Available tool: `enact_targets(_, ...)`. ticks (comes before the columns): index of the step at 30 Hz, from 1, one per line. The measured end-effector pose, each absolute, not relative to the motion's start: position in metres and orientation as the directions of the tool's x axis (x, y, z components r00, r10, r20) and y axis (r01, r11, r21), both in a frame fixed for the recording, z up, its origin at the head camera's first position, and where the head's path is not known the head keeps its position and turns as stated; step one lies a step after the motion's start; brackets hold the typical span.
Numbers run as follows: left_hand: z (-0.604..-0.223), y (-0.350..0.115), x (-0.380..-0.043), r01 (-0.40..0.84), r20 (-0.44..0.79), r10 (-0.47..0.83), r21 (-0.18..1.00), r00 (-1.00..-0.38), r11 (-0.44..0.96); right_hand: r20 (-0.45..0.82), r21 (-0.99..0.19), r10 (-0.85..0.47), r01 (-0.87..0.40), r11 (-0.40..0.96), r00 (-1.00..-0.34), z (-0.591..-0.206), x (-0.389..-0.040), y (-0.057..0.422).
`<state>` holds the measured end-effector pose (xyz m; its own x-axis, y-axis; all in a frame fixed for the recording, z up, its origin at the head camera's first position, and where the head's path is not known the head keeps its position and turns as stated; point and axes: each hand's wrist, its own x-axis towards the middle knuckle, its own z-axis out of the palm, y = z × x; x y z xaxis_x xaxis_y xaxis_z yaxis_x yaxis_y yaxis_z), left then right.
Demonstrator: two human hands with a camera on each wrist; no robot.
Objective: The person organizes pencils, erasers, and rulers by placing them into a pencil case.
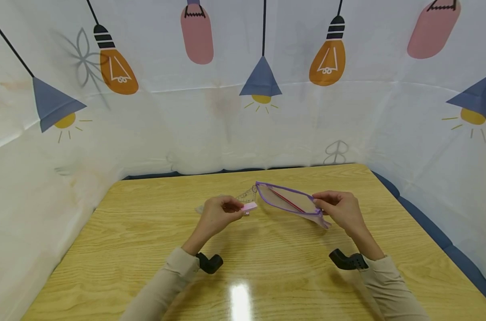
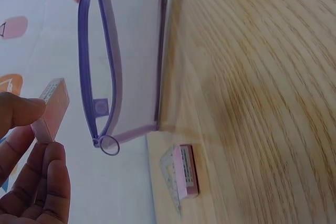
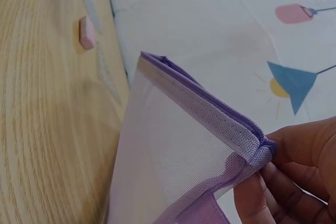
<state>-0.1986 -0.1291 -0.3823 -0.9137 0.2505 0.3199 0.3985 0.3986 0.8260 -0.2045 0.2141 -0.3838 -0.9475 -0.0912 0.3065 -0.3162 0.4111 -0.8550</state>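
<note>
The mesh pouch (image 3: pixel 173 140) is tilted above or on the worktop (image 1: pixel 106 249), its purple-edged mouth gaping; whether its base touches the wood I cannot tell. Seen by the person, its long axis slopes from a far left end, where a zip ring (image 2: pixel 109 154) hangs, to a nearer right end. At that right end the right hand (image 1: pixel 341 211) pinches the corner between thumb and fingers. The left hand (image 1: pixel 220 214) is off the pouch's ring end, pinching a pink eraser (image 2: pixel 51 111) between thumb and fingertips. The relation that matters is between this eraser and the mouth: the eraser sits just to the left of the pouch and a little nearer the person than the ring end, without touching it, its long axis running roughly toward the pouch. The left hand is thus the nearer one to the ring end, the right hand to the opposite end. Inside the pouch a red stick (image 1: pixel 288 200) lies along its length. Left of the pouch, on the worktop, are a second pink eraser (image 2: pixel 187 171) and, close by it, a clear set square (image 1: pixel 249 195).
</note>
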Motion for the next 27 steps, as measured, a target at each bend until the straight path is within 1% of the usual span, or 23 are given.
enact_targets(7,-0.382,-0.124,-0.202,0.391,0.309,0.263,0.845,-0.914,0.366,0.314,-0.854,-0.085,-0.320,0.410,-0.946,-0.381,-0.205,0.214)
enact_targets(14,-0.381,-0.118,-0.205,0.383,0.305,0.255,0.850,-0.918,0.362,0.313,-0.857,-0.077,-0.316,0.408,-0.947,-0.380,-0.205,0.213)
enact_targets(21,-0.379,-0.109,-0.204,0.397,0.328,0.253,0.865,-0.910,0.308,0.315,-0.846,-0.074,-0.316,0.429,-0.946,-0.380,-0.204,0.212)
enact_targets(27,-0.382,-0.102,-0.208,0.394,0.323,0.255,0.865,-0.911,0.310,0.322,-0.849,-0.076,-0.323,0.419,-0.944,-0.382,-0.203,0.212)
